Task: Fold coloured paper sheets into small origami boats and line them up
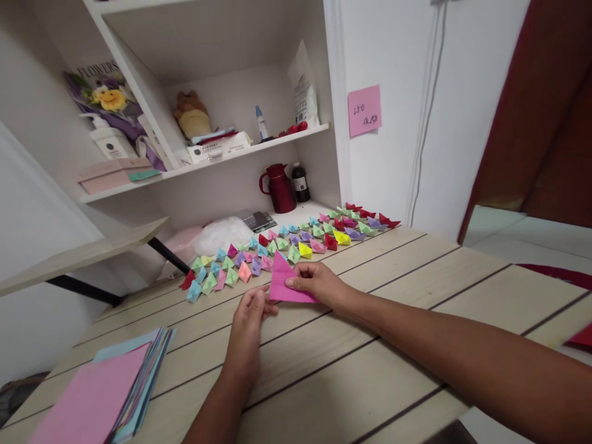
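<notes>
A folded pink paper (283,282) lies on the wooden table (393,290) in front of me. My right hand (319,282) pinches its right side, fingers closed on it. My left hand (250,317) grips the paper's lower left corner with thumb and fingers. Just beyond the paper, several small folded paper boats (287,246) in many colours sit in rows across the table.
A stack of coloured paper sheets (111,388), pink on top, lies at the near left. A white shelf unit (208,160) with a red jug (280,187), a dark bottle (300,182) and boxes stands behind. A pink sticky note (364,110) hangs on the wall.
</notes>
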A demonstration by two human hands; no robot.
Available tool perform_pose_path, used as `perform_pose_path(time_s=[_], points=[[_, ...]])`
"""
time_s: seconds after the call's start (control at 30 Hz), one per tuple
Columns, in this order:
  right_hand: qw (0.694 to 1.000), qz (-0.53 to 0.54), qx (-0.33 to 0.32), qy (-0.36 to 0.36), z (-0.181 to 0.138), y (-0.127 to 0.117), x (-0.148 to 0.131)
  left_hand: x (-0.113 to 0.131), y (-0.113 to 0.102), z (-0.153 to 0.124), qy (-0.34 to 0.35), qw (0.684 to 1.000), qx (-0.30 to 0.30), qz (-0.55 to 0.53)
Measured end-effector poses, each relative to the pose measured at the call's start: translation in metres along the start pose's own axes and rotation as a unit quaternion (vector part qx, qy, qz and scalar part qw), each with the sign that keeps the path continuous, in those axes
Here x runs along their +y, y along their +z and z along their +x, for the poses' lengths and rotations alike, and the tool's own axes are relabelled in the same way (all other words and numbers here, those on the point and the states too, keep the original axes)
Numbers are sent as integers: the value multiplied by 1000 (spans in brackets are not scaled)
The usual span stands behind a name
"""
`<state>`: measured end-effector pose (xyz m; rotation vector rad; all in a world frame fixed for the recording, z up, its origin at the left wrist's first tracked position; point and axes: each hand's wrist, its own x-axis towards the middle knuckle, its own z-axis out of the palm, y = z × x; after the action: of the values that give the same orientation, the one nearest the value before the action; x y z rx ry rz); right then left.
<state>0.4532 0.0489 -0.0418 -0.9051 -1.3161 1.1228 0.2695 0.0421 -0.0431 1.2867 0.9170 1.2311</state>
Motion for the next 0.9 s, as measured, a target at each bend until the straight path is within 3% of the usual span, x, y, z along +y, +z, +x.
perform_pose_path(time_s=[0.13, 0.5, 0.73, 0.9], points=[[999, -1, 30, -27, 1, 0, -4, -1, 1, 0, -3, 999, 4, 48], [998, -16, -2, -60, -2, 4, -1, -5, -1, 0, 1, 998, 15, 61], [998, -27, -39, -47, -6, 4, -4, -8, -4, 2, -5, 999, 6, 44], [996, 55, -51, -48, -5, 3, -10, -1, -6, 3, -36, 999, -1, -28]])
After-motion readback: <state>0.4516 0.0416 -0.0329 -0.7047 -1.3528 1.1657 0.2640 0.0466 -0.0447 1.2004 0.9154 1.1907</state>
